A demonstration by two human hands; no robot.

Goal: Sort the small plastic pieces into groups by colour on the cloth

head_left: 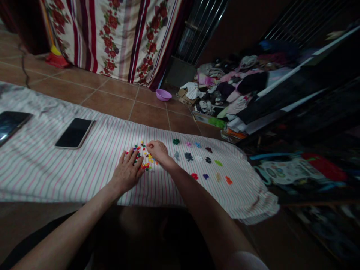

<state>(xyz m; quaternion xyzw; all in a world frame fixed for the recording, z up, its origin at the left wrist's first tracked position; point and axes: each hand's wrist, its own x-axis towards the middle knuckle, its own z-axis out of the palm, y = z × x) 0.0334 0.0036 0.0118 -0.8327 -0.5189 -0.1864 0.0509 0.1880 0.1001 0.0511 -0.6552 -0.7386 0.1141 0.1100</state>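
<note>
My left hand (127, 172) lies flat with spread fingers at the near left side of a mixed heap of small colourful pieces (150, 159), partly covering it. At the heap's far right side, my right hand (158, 150) has its fingertips pinched together; whatever is between them is too small to make out. To the right, several single-colour clusters sit in rough rows, among them dark green pieces (176, 141), dark grey pieces (188, 156), black pieces (208, 160), red pieces (194, 176) and orange pieces (228, 180). The exact kind of piece cannot be told.
A striped cloth (104, 165) covers the long low surface. On its left lie a phone (74, 133) and another dark-screened device (12, 123). Beyond, a purple basin (163, 95) stands on the tiled floor, near heaped clothes (225, 84). A floral curtain (120, 37) hangs behind.
</note>
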